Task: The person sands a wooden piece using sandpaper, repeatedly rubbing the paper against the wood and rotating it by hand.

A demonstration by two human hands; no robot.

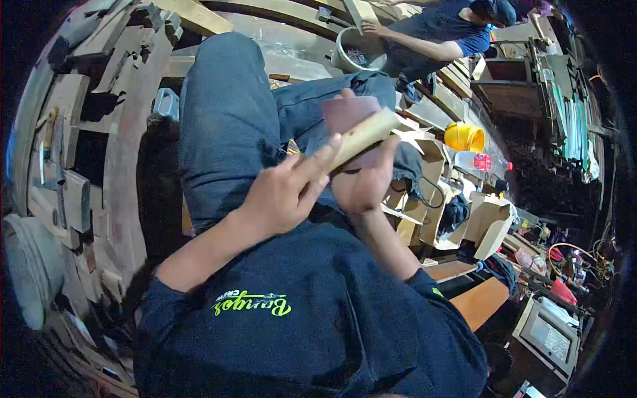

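Observation:
My left hand is closed around the near end of a pale wooden piece, with the index finger stretched along it. Under the wood, my right hand lies palm up, holding a pinkish-brown sheet that looks like sandpaper. A fingertip shows above the sheet's far edge, and the thumb stands up beside the wood. The wood slants up to the right across the sheet and seems to touch it. Its far end is blurred. Both hands are over my lap, above my bent legs.
Another person is at the upper right with a hand by a grey bucket. A yellow bucket, a bottle with a red label and cardboard boxes stand to my right. Wooden boards and a pale bucket are at left.

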